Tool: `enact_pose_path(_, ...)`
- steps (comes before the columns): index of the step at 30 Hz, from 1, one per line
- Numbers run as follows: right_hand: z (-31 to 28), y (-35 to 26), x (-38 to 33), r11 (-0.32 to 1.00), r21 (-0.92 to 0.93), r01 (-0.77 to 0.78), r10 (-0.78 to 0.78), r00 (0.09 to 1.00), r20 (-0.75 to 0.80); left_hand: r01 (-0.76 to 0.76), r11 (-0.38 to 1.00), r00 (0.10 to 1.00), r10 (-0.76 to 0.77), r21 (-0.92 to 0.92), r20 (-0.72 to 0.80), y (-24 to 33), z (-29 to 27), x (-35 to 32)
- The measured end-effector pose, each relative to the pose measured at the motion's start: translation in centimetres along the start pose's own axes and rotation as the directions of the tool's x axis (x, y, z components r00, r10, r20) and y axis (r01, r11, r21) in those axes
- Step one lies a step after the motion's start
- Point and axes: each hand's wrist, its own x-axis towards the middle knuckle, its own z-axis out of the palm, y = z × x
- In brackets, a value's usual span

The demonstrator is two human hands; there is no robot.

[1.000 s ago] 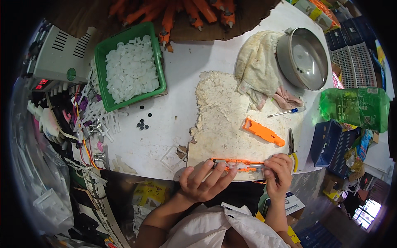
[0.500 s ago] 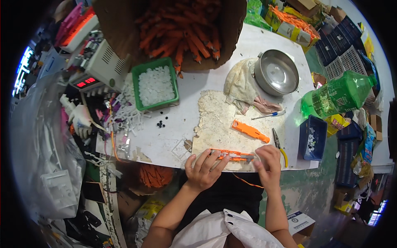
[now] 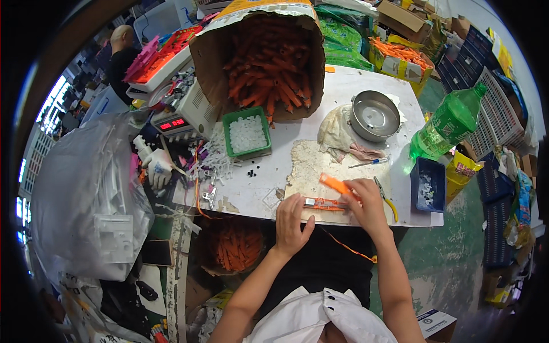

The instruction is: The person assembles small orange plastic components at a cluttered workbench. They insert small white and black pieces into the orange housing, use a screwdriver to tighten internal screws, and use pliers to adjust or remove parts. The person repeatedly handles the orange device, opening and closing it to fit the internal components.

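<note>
At the front edge of the table, an orange casing half [image 3: 326, 204] lies with its inside up, small grey and silvery parts fitted along it. The curled fingers of my left hand [image 3: 290, 223] hold it at its left end. Just above it, a second orange casing half [image 3: 336, 184], smooth side showing, is tilted and pinched in my right hand [image 3: 369, 206]. Part of this piece hides behind the right fingers. A thin orange and yellow wire [image 3: 346, 246] hangs below the table edge.
Pliers [image 3: 390, 208] and a screwdriver [image 3: 369, 163] lie right of the work mat [image 3: 302, 163]. Around stand a metal bowl [image 3: 374, 116], a blue bin [image 3: 428, 183], a green bottle [image 3: 449, 123], a green tray [image 3: 247, 132] and a large sack [image 3: 206, 71] of orange parts.
My right hand has picked up the smooth orange casing half from the mat and tilted it. The left hand has stayed on the filled half. The head view has shifted.
</note>
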Motion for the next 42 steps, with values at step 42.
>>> enact_pose_path(42,-0.3,-1.2,7.2,0.748,-0.622,0.233,0.396,0.595,0.699,-0.21,0.977,0.917,0.186,0.033,0.352,-2.8,-1.9,4.9)
